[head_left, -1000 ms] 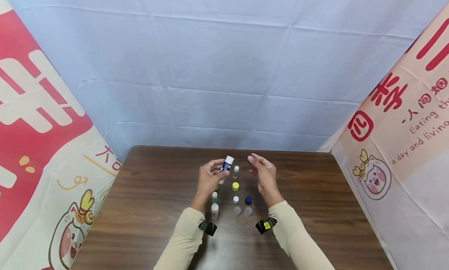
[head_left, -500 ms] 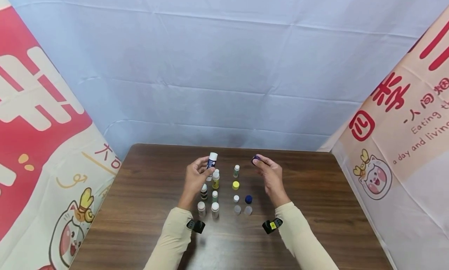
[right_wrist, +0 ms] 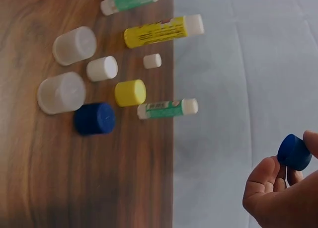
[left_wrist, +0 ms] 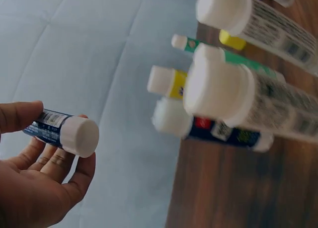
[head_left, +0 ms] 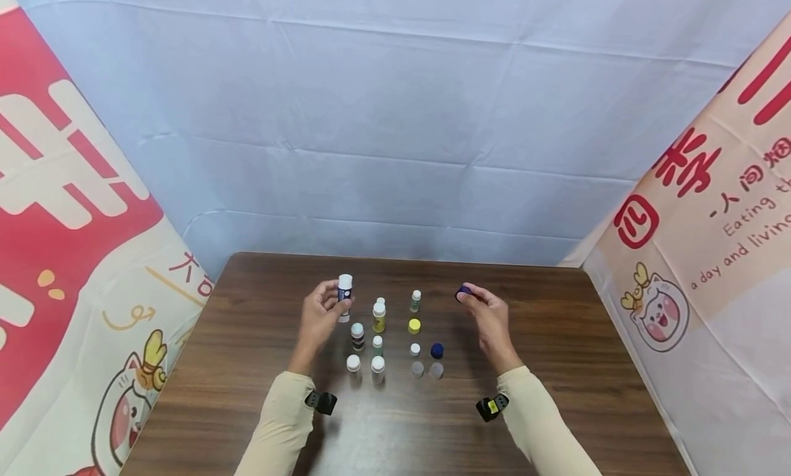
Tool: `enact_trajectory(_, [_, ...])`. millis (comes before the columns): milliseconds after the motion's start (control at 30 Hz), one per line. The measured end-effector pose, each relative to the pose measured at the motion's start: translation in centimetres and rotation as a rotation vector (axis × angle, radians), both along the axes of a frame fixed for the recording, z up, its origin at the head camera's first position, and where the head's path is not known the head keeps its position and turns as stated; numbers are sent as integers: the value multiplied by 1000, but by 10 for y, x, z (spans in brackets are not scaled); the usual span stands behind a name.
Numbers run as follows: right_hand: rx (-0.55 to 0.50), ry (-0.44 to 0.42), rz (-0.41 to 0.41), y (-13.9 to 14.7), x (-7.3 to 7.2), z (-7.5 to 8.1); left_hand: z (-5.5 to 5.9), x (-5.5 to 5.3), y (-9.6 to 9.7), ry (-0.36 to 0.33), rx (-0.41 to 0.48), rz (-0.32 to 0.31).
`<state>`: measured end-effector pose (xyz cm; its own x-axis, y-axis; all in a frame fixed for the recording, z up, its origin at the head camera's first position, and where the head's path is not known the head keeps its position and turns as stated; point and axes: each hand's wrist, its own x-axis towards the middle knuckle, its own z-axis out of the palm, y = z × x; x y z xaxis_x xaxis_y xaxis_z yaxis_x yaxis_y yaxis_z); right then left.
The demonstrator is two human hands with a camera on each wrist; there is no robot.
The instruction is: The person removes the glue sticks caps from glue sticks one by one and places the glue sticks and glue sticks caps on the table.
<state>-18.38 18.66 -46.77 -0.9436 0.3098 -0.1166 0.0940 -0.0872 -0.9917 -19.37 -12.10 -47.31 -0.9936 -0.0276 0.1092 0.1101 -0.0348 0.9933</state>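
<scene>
My left hand point(head_left: 317, 319) grips an uncapped blue-and-white glue stick point(head_left: 344, 295) between thumb and fingers, held upright behind the group of glue sticks. Its white end point(left_wrist: 82, 137) and blue barcode label show in the left wrist view. Over to the right, my right hand point(head_left: 492, 319) pinches a dark blue cap point(right_wrist: 294, 152) by its sides. A small green glue stick point(head_left: 415, 300) and a yellow cap point(head_left: 414, 326) stand between the two hands. Nearest the left hand on the table is a dark-labelled glue stick point(head_left: 358, 336).
More glue sticks stand in the left group, including a yellow one point(head_left: 379, 318) and white ones point(head_left: 377, 370). Loose caps sit right of them: white point(head_left: 415, 349), blue point(head_left: 437, 351) and translucent point(head_left: 436, 371). A pale cloth point(head_left: 395, 139) hangs behind the wooden table point(head_left: 556, 366).
My left hand has carried the glue stick leftward, past the group, and turned it more upright. The right hand has drawn the blue cap slightly to the right and lower in view.
</scene>
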Motion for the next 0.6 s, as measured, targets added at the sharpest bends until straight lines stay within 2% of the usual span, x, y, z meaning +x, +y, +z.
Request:
enact_trajectory(200, [48, -6, -20, 6, 5, -8, 6, 11, -15, -16, -47, 32])
enact_trajectory(267, [62, -7, -25, 7, 6, -12, 3, 13, -19, -22, -48, 38])
enact_trajectory(467, [107, -10, -25, 10, 11, -26, -29, 10, -25, -31, -50, 58])
enact_trajectory(600, [160, -8, -20, 9, 16, -34, -44, 10, -24, -25, -77, 75])
